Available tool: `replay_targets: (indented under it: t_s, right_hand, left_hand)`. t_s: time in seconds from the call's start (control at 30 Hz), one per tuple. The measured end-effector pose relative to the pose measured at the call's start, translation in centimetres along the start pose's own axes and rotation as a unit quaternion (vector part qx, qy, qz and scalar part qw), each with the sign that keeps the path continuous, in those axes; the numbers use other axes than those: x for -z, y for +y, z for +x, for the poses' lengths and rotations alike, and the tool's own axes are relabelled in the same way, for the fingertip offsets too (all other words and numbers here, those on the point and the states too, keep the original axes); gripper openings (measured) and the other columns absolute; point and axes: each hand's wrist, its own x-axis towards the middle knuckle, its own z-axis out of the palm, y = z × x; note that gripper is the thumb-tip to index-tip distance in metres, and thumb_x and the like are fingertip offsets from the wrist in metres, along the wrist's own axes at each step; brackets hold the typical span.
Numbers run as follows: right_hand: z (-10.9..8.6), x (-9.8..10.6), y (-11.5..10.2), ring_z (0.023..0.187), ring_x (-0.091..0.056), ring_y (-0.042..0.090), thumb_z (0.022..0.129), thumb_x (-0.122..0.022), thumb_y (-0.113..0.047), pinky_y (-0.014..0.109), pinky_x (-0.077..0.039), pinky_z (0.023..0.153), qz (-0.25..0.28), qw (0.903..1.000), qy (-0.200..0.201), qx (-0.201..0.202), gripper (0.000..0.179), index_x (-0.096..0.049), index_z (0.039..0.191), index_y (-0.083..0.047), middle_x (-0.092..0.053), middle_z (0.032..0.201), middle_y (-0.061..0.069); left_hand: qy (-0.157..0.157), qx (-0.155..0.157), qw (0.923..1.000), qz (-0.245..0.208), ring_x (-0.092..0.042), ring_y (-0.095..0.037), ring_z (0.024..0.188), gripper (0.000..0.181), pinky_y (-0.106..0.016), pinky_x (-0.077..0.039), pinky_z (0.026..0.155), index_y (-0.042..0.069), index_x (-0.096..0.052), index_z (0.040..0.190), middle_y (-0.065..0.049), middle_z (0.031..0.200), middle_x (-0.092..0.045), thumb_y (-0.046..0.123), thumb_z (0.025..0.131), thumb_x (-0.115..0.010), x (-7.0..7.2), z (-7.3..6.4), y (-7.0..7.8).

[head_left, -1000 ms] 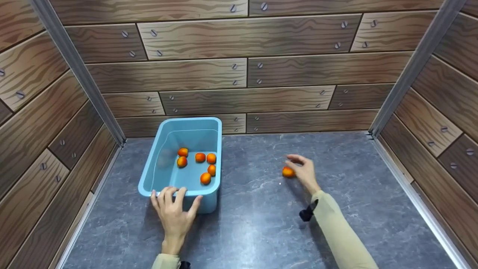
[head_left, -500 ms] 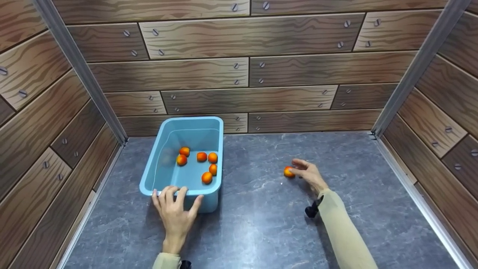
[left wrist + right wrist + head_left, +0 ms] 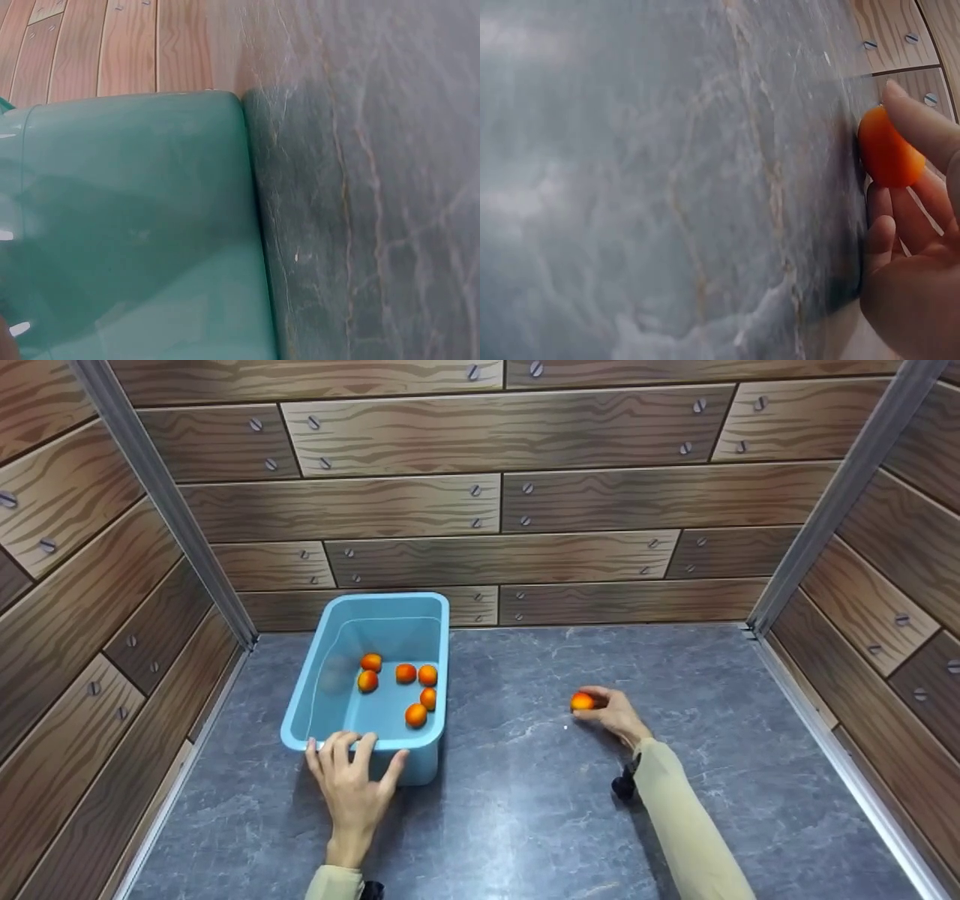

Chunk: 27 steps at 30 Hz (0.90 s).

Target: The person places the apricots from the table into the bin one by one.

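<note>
A light blue plastic bin (image 3: pixel 291 697) stands on the left with several small, round, orange-red fruits (image 3: pixel 415 715) on its floor. My left hand (image 3: pixel 351 799) has its fingers hooked over the near rim, its thumb spread to the right. The left wrist view is mostly the outer wall of the bin (image 3: pixel 135 217). To the right of the bin, my right hand (image 3: pixel 616 717) pinches one more orange-red fruit (image 3: pixel 581 702) between thumb and fingers. In the right wrist view the thumb lies against this fruit (image 3: pixel 889 150); whether it touches the surface, I cannot tell.
Grey marbled surface (image 3: pixel 510 780) spreads under the bin and both hands. Wood-patterned panels (image 3: pixel 480 502) enclose it at the back and on both sides, with metal strips (image 3: pixel 832 495) at the corners.
My right hand has shifted over to the fruit's right side, and its thumb and fingers have closed around it. The left hand has kept its place on the rim.
</note>
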Motion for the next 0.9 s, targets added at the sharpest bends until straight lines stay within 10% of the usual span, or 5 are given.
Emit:
replay_targets:
  t_s: [0.47, 0.9]
  right_hand:
    - [-0.4, -0.3, -1.3, 0.098, -0.062, 0.013, 0.087, -0.076, -0.023, 0.026, -0.053, 0.08, 0.063, 0.9977, 0.026, -0.004, 0.053, -0.056, 0.132, -0.004, -0.063, 0.125, 0.016]
    - [0.0, -3.1, -6.3, 0.086, -0.07, 0.022, 0.092, -0.07, -0.017, 0.027, -0.057, 0.07, 0.19, 0.9782, 0.033, 0.076, 0.042, -0.058, 0.127, 0.003, -0.072, 0.098, 0.0]
  left_hand:
    - [-0.001, 0.0, 1.0, 0.0, -0.05, -0.035, 0.104, 0.056, -0.064, -0.02, 0.108, 0.008, -0.067, 0.092, -0.016, 0.096, -0.057, 0.064, 0.086, -0.062, 0.0, 0.1, 0.1]
    - [0.0, 0.0, 1.0, -0.001, -0.05, -0.035, 0.104, 0.055, -0.064, -0.019, 0.109, 0.009, -0.067, 0.092, -0.015, 0.096, -0.057, 0.063, 0.085, -0.063, 0.0, -0.1, 0.1]
